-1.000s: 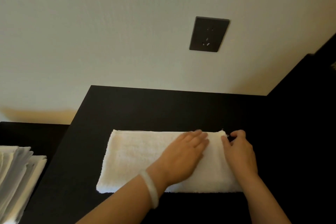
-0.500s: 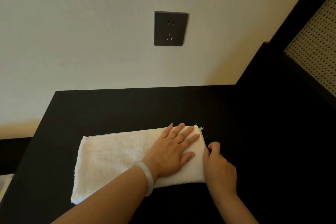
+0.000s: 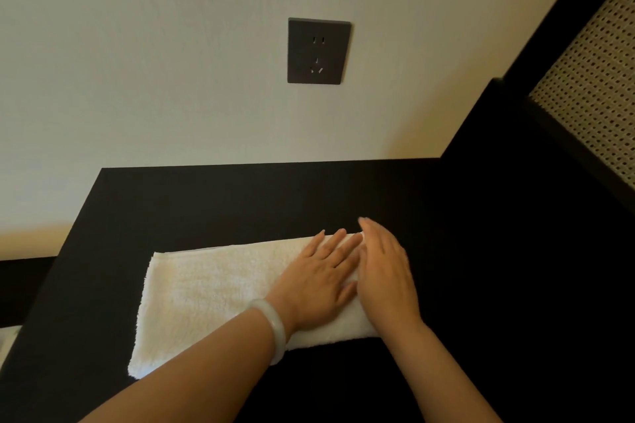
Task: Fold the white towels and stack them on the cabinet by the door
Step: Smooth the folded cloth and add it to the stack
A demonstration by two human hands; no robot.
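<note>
While folded towel [image 3: 213, 292] lies flat on black table [image 3: 240, 196], left hand [image 3: 319, 285] presses it, spread open; right hand [image 3: 386, 280] held straight, touching towel's right end. Risk: layers slip askew if hands lift unevenly.

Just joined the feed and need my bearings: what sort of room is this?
Likely a hotel room or bedroom: a folded white towel lies on a black cabinet top against a pale wall with a dark socket, beside a woven cane panel.
</note>
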